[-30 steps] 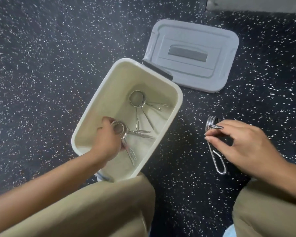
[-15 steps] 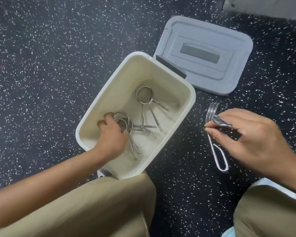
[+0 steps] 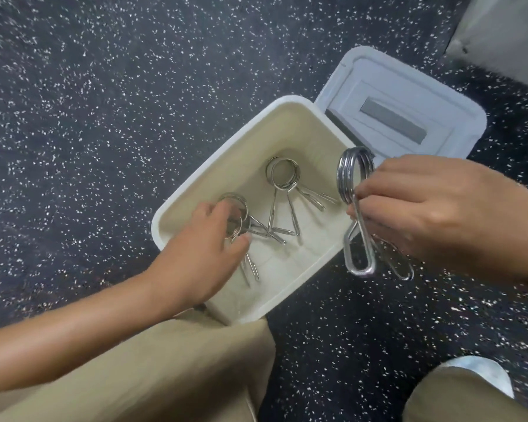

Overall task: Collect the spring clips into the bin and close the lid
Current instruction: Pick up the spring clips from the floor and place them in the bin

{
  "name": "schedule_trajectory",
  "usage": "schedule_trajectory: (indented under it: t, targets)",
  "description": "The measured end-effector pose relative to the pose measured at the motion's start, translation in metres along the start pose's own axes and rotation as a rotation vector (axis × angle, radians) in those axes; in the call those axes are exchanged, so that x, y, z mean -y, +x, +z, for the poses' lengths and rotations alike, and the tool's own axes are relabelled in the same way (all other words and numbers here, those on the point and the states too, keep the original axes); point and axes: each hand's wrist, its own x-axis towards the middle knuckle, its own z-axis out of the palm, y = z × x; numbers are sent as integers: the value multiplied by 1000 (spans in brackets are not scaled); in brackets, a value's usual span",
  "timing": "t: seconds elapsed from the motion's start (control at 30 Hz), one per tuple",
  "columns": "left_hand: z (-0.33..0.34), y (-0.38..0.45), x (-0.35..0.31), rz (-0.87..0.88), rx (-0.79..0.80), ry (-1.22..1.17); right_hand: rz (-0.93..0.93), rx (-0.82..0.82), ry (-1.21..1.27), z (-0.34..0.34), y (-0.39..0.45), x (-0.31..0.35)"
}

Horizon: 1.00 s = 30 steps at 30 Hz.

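On the left I see my left hand (image 3: 200,242) reaching down into the bin (image 3: 244,138), a cream plastic tub with rounded corners and smooth walls that stands on the dark rubbery floor (image 3: 89,102) flecked with white. The fingers curl loosely over the coiled ring of a chrome wire spring clip (image 3: 241,220) at the bin's near-left corner; I cannot tell whether they grip it or only rest on it. Two looped wire handles poke out from under the palm toward the near wall. Further in, toward the middle of the bin's bottom, a second spring clip (image 3: 282,178) lies flat, its round coil toward the far wall and its long hairpin handles splayed. At the bin's right rim my right hand (image 3: 433,208) pinches a third spring clip (image 3: 352,178) between thumb and fingertips, held above the rim, coil up and the two shiny handle loops hanging down. Behind it the grey plastic lid (image 3: 409,95) lies open on the floor past the bin's far-right corner, rectangular with a recessed darker panel. My khaki trouser legs (image 3: 165,376) fill the bottom edge.
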Motion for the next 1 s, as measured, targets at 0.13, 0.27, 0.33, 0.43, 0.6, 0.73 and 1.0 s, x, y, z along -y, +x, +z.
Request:
schedule_trajectory:
  t: [0.13, 0.27, 0.33, 0.43, 0.6, 0.73, 1.0]
  targets:
    - [-9, -5, 3, 26, -30, -59, -202, 86, -65, -10, 37, -11]
    - [-15, -4, 5, 58, -98, -41, -336, 94, -158, 3, 72, -20]
    - [-17, -2, 8, 64, -127, -43, -363, 102, -221, 21, 87, -25]
    - [-18, -3, 8, 78, -143, -58, -402, 117, -322, 48, 97, -31]
    - [-18, -5, 10, 83, -134, -82, -412, 157, -406, 86, 98, -32]
    - [-16, -4, 8, 73, -112, -102, -366, 369, -506, 108, 97, -28]
    - [-12, -5, 4, 75, -119, -116, -256, 476, -511, 103, 94, -20]
